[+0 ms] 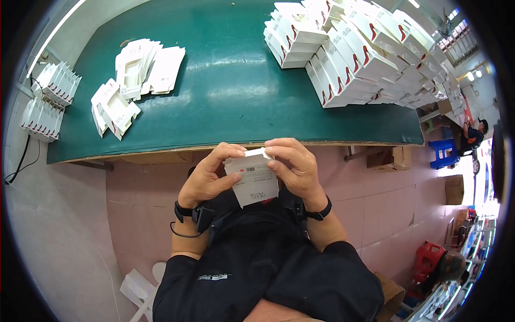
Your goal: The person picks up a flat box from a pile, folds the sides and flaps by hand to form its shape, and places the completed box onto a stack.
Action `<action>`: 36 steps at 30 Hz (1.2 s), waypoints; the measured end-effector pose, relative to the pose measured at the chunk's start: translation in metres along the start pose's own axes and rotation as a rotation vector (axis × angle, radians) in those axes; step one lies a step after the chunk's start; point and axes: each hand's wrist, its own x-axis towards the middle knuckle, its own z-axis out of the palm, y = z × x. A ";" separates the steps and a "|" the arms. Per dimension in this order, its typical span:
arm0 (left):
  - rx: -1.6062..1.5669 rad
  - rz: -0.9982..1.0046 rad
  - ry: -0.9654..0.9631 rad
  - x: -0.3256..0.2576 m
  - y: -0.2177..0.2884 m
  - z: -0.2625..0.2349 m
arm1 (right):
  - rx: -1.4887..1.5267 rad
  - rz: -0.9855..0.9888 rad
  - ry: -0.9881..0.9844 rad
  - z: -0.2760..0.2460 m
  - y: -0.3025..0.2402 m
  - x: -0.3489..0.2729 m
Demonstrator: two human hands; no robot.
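Observation:
Both my hands hold a small white carton [252,180] just in front of the near edge of the green table [230,91]. My left hand [206,177] grips its left side, thumb across the printed face. My right hand [292,163] curls over the top right corner, fingers pressing on the top flap. The carton is upright with its top end tilted toward the table. Each wrist wears a black band.
Flat white inserts lie in two heaps [145,67] [112,110] on the table's left. Many finished white cartons with red marks are stacked at the right [354,53]. More cartons stand in rows at the far left [51,99]. Other people sit at the right [472,137] [453,265].

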 end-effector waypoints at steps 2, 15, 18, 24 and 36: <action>0.037 0.017 -0.004 0.001 -0.001 -0.001 | -0.092 -0.065 -0.033 -0.001 0.000 0.001; 0.242 -0.106 -0.013 0.012 0.008 0.009 | -0.027 -0.049 -0.002 0.008 0.008 -0.003; 0.237 -0.145 0.027 0.010 0.005 0.007 | -0.036 -0.033 0.012 0.007 0.012 -0.006; 0.119 -0.102 0.240 0.004 -0.010 0.012 | 0.037 0.048 0.082 0.011 0.017 -0.009; -0.068 -0.133 0.372 0.006 -0.013 0.021 | -0.255 -0.036 -0.007 0.010 0.019 -0.002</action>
